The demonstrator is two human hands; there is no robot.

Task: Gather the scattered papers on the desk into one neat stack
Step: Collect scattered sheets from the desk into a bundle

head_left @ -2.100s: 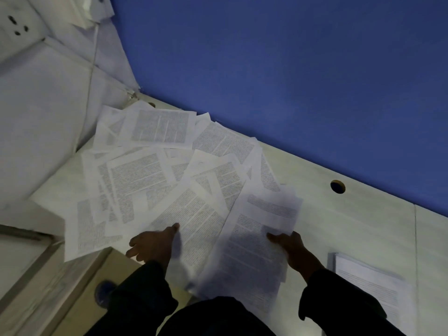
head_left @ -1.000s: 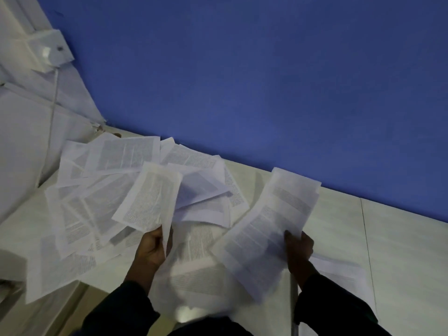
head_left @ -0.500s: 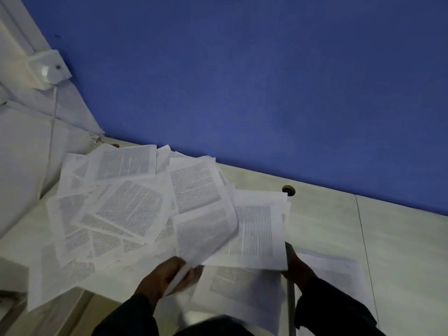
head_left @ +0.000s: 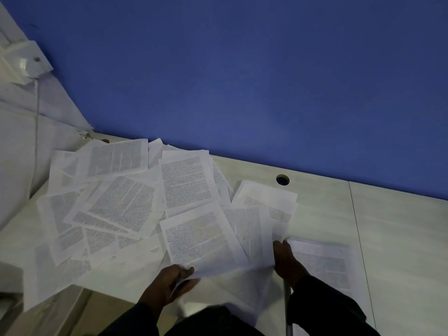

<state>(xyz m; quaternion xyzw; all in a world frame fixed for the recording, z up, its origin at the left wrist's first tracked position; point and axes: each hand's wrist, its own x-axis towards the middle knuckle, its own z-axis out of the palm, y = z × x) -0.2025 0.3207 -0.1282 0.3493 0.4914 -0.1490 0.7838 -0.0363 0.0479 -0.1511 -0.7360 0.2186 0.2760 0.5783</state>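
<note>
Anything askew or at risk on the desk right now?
Yes. The loose sheets on the left lie fanned at mixed angles, and the lowest ones hang past the desk edge, so they might slide off. The stack on the right lies flat.

The scene is dim, with a cool bluish cast. Soft, even light falls on the wall (head_left: 242,69) and the bench (head_left: 400,238), with no glare. Both hands and the sleeves (head_left: 327,309) read as near-black shapes. Motion blur smears the sheets (head_left: 201,238) near the hands; their print is unreadable. Wide-angle distortion bends the bench edge and the left wall panels.
</note>
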